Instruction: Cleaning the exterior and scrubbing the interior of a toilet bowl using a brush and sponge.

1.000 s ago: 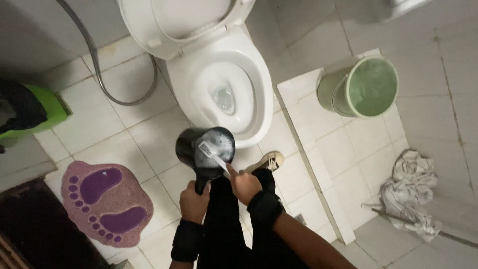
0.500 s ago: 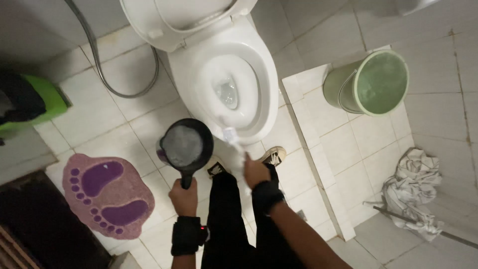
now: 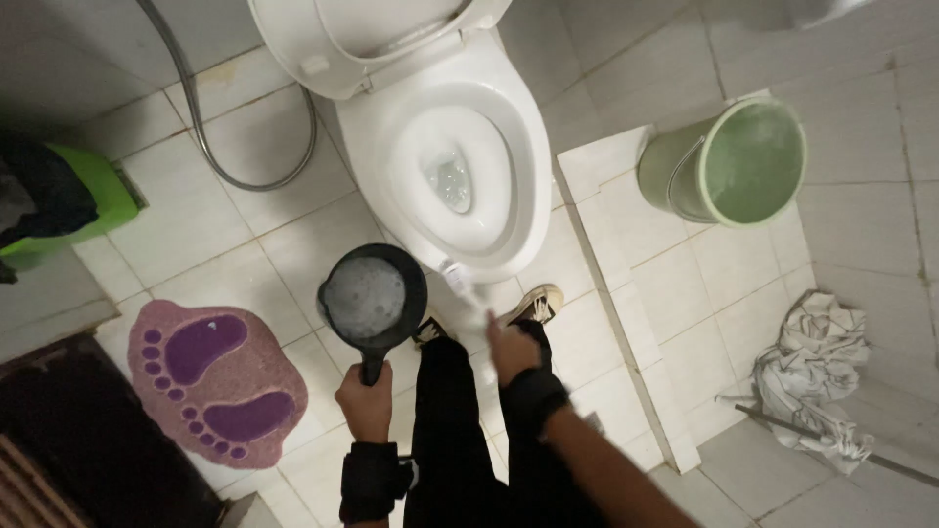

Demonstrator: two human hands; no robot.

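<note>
while left hand [image 3: 364, 403] fists black dipper [image 3: 372, 296] handle, right hand [image 3: 513, 350] clasps white brush [image 3: 460, 285] by toilet [image 3: 460, 176] rim

A toilet [image 3: 445, 147] stands at the top middle of the floor [image 3: 245, 235]. Before it, the left hand [image 3: 364, 401] holds a dipper [image 3: 373, 298] — the right hand [image 3: 514, 350] holds a brush [image 3: 460, 284] at the bowl's front rim. A bucket [image 3: 729, 161] sits right of the toilet, a cloth [image 3: 817, 376] toward the right edge, a mat [image 3: 217, 381] at left.

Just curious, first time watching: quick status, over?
Left hand grips black dipper, foamy water inside. Right hand holds white brush at toilet rim. Nothing between brush and bowl.
</note>
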